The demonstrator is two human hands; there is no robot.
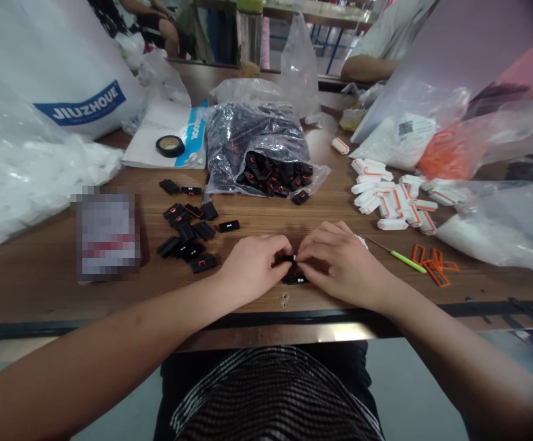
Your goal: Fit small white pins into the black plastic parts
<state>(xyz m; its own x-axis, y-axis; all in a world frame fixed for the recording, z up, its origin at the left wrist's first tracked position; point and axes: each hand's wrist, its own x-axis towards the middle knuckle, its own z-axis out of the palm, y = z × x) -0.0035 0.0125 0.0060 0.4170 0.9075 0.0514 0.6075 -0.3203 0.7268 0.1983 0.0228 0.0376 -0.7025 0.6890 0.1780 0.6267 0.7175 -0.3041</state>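
Note:
My left hand [260,263] pinches a small black plastic piece [287,259] near the table's front edge. From the other side, the fingertips of my right hand [340,260] close on a tiny white part [294,258] at the end of that piece. Just below the fingers lies another black piece with white dots [298,280]. Left of my hands, several black plastic pieces [186,231], some with red marks, lie loose. A green-handled pick [408,261] rests to the right of my right hand, beside several orange frames [435,272].
An open clear bag of black pieces [260,144] stands ahead. White parts with orange strips [395,199] are heaped on the right, near plastic bags [508,223]. Black tape [170,146] lies on a booklet [144,131]. Another person's arm [368,68] shows at the back.

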